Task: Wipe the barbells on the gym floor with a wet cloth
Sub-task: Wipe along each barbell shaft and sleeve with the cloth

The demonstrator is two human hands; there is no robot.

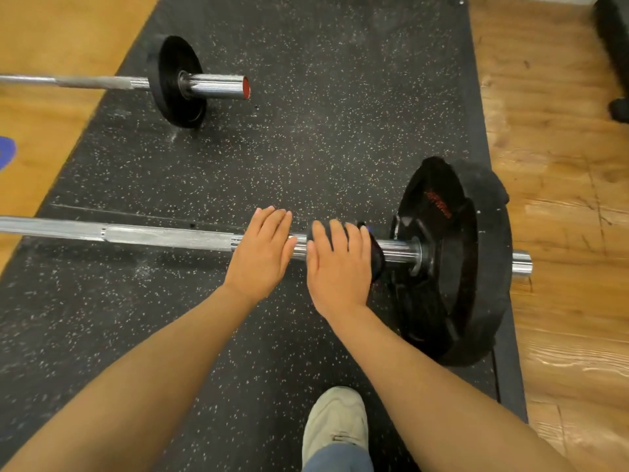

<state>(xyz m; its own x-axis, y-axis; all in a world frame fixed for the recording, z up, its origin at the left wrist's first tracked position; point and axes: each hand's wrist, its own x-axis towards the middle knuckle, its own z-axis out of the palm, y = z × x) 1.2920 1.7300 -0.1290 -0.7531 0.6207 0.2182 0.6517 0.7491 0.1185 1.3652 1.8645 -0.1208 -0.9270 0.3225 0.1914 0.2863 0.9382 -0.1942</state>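
While two barbells are lying across a speckled black rubber mat [306, 148], a person is bending over the nearer one; at far left, yellow flooring [51, 28] is showing beside the mat, with a patch of blue marking [6, 153] at the frame's edge. The far barbell [102, 82] is resting toward the upper left, carrying a small black plate [177, 81] and ending in a chrome sleeve with a red end cap [245, 88]. The near barbell [153, 235] is running left to right across the middle; the left hand [262, 253] is lying over its shaft with fingers straight and together, pressing down and gripping nothing; just beside it, the right hand [340, 264] is pressing a dark cloth [374, 252] onto the chrome shaft, its fingers draped over the fabric, only slightly bent. How far the cloth is wrapping under the bar is hard to tell, since the hand is covering most of it. Further right, large black plates [452, 260] are standing on the mat's edge, and the sleeve end [521, 265] is jutting out over wooden flooring [561, 165]. Below, a pale sneaker [335, 420] and a blue trouser leg [337, 458] are showing between the forearms.
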